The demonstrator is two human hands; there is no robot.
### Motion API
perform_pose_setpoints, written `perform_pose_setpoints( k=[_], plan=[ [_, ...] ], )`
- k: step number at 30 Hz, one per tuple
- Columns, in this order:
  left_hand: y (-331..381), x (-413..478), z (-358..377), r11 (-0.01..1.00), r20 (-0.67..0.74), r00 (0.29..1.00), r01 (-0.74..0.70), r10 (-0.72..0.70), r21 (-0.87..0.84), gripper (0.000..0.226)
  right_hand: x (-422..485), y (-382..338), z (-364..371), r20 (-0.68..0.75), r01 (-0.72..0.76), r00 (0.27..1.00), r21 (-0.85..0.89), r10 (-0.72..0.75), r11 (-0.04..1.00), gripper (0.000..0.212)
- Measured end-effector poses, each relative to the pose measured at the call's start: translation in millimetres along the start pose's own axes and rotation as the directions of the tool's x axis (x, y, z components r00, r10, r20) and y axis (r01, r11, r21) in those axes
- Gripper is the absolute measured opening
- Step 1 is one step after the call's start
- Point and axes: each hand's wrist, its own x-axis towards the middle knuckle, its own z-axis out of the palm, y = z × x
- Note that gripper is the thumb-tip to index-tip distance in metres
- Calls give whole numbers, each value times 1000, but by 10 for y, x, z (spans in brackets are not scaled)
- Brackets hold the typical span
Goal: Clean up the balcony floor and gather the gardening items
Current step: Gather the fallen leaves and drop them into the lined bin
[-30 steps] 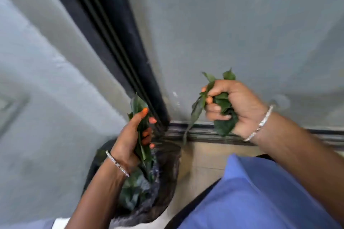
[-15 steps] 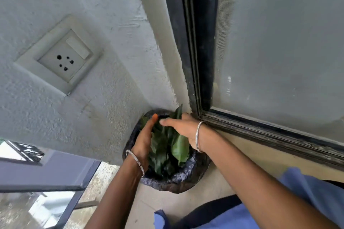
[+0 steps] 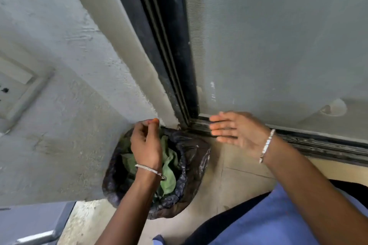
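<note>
A bin lined with a black plastic bag (image 3: 191,177) stands on the balcony floor in the corner between the wall and the sliding door. Green leaves (image 3: 169,167) fill it. My left hand (image 3: 146,143) hovers over the bin with loosely curled fingers and holds nothing that I can see. My right hand (image 3: 233,131) is to the right of the bin, fingers straight and palm showing, in front of the door's bottom track, empty.
A rough grey wall with a power socket (image 3: 14,89) is on the left. The black sliding door frame (image 3: 169,45) and mesh screen (image 3: 278,36) rise behind the bin. Beige floor tiles (image 3: 229,185) lie to the right. A grey railing (image 3: 33,226) is at bottom left.
Both hands held bunches of leaves, pushed them into the bin, and have now let go. My right hand has drawn out to the right and my left has lifted above the leaves.
</note>
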Motion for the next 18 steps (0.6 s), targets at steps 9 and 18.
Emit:
perform_pose_setpoints(
  k=[9, 18],
  plan=[
    [392, -596, 1097, 992, 506, 862, 54, 12, -115, 11, -588, -81, -1331, -385, 171, 920, 222, -75, 960, 19],
    [1020, -2319, 2379, 989, 968, 248, 147, -32, -5, 17, -1940, 145, -2548, -743, 436, 661, 268, -103, 859, 26]
  ],
)
